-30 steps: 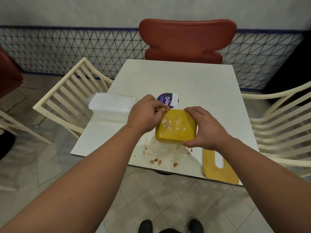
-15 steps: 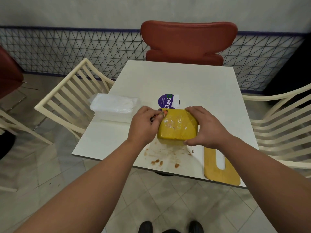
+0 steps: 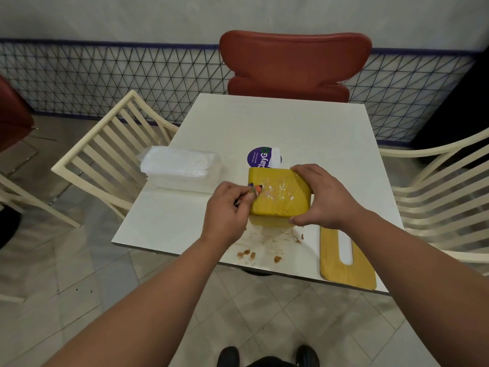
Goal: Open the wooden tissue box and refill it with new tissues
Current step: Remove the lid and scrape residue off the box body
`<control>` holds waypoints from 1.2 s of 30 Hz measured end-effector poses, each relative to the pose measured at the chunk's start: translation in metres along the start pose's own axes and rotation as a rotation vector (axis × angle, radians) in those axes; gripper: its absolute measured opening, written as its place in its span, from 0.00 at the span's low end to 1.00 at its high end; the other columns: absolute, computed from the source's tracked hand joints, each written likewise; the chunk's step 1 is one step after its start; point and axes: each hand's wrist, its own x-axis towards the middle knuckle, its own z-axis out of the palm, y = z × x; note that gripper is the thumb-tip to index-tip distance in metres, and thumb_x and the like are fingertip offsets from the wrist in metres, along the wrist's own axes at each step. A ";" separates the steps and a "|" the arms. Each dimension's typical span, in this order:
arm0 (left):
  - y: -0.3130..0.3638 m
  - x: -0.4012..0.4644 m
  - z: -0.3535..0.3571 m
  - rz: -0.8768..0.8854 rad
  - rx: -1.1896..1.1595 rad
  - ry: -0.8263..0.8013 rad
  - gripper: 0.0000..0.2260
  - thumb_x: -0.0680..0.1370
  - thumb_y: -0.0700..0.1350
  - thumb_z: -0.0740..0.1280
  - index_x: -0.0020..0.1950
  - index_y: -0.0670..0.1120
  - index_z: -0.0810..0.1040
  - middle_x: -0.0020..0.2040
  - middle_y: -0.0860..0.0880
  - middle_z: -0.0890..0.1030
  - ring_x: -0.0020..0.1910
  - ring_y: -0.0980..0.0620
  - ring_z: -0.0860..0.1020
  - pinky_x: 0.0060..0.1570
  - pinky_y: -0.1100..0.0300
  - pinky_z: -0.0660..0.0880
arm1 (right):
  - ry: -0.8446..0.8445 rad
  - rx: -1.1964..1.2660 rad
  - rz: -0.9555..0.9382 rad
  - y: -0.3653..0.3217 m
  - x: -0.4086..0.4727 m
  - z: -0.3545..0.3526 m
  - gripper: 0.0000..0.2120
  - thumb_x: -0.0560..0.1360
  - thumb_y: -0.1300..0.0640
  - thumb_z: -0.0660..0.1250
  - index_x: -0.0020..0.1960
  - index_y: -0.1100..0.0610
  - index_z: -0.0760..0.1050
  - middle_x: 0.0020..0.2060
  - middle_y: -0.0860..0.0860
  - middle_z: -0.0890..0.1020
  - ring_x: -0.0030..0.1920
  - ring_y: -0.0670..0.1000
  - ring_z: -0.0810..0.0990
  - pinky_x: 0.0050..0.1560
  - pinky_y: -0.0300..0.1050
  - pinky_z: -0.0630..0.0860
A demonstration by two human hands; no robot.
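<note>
Since the earlier views, the left hand [image 3: 227, 210] had slid down along the left side of the yellow-painted wooden tissue box [image 3: 277, 193], from the far left corner toward the middle of that face, while the right hand [image 3: 324, 198] had kept its place on the box's right end. A small tool with an orange and dark tip [image 3: 256, 189] was pinched in the curled left fingers and set against the box's left edge; what exactly it was could not be told. The box's right end was clamped by the right hand, thumb near, fingers far.

The box was standing on the white square table [image 3: 277, 123], near the front edge, with a solid face turned up, speckled white. It was judged rigid and fairly light, with a smooth paint that might slip, so a grip across its two ends seemed safest.

A flat yellow wooden panel with a long slot [image 3: 333, 263] was lying on the table just right of the box, apart from it; it was taken to be the lid. Whether anything remained inside the box could not be seen. A clear plastic-wrapped pack of white tissues [image 3: 182, 168] was lying to the left, unopened as far as could be judged; soft and easily crushed, it would best be held by its long sides. Brown crumbs [image 3: 259, 247] were scattered before the box.
</note>
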 end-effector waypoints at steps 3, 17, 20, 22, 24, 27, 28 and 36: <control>-0.008 -0.021 -0.002 0.042 0.029 -0.020 0.07 0.78 0.45 0.68 0.54 0.50 0.83 0.45 0.56 0.74 0.45 0.61 0.75 0.43 0.73 0.71 | -0.009 0.002 -0.004 0.000 0.002 0.000 0.51 0.55 0.50 0.82 0.73 0.50 0.63 0.66 0.46 0.68 0.63 0.46 0.68 0.56 0.38 0.65; 0.007 -0.015 0.007 0.540 0.441 -0.136 0.10 0.76 0.49 0.66 0.52 0.50 0.84 0.44 0.48 0.78 0.37 0.45 0.76 0.30 0.58 0.72 | -0.006 0.000 0.007 0.003 0.006 0.001 0.52 0.54 0.49 0.82 0.74 0.51 0.63 0.67 0.46 0.67 0.64 0.47 0.69 0.58 0.41 0.70; -0.004 -0.013 -0.006 0.545 0.436 -0.115 0.10 0.76 0.48 0.66 0.52 0.49 0.84 0.45 0.48 0.78 0.38 0.46 0.76 0.31 0.58 0.73 | -0.012 0.007 0.007 0.002 0.007 0.001 0.53 0.54 0.48 0.82 0.74 0.51 0.63 0.67 0.47 0.67 0.64 0.48 0.69 0.60 0.43 0.71; -0.009 -0.015 -0.013 0.531 0.453 -0.084 0.10 0.76 0.48 0.66 0.52 0.49 0.84 0.44 0.49 0.78 0.38 0.47 0.76 0.30 0.58 0.74 | -0.015 -0.001 0.008 0.002 0.007 0.002 0.52 0.55 0.48 0.82 0.74 0.51 0.62 0.68 0.46 0.67 0.64 0.48 0.68 0.59 0.41 0.68; -0.004 -0.015 -0.008 0.522 0.460 -0.087 0.09 0.75 0.48 0.67 0.51 0.49 0.84 0.43 0.49 0.78 0.37 0.47 0.76 0.30 0.58 0.73 | -0.010 -0.005 0.002 0.001 0.007 0.003 0.52 0.54 0.49 0.82 0.74 0.50 0.62 0.68 0.46 0.67 0.64 0.48 0.69 0.58 0.40 0.67; 0.017 -0.014 0.014 0.520 0.450 -0.152 0.09 0.75 0.49 0.66 0.50 0.49 0.84 0.43 0.48 0.78 0.37 0.45 0.76 0.30 0.57 0.73 | 0.004 0.012 -0.006 0.001 0.006 0.006 0.51 0.54 0.47 0.81 0.73 0.51 0.63 0.67 0.46 0.68 0.65 0.48 0.70 0.59 0.39 0.68; 0.023 -0.013 0.020 0.518 0.455 -0.167 0.10 0.75 0.49 0.66 0.49 0.48 0.84 0.43 0.48 0.78 0.37 0.45 0.76 0.29 0.56 0.73 | 0.006 0.019 -0.006 0.002 0.005 0.006 0.51 0.54 0.47 0.80 0.73 0.51 0.63 0.67 0.46 0.68 0.65 0.48 0.70 0.60 0.40 0.68; 0.014 -0.009 -0.004 0.522 0.476 -0.151 0.12 0.77 0.51 0.62 0.48 0.50 0.85 0.42 0.49 0.78 0.36 0.47 0.75 0.30 0.58 0.72 | -0.004 0.019 0.014 0.002 0.004 0.007 0.53 0.51 0.42 0.76 0.74 0.49 0.62 0.68 0.45 0.67 0.65 0.48 0.69 0.61 0.44 0.71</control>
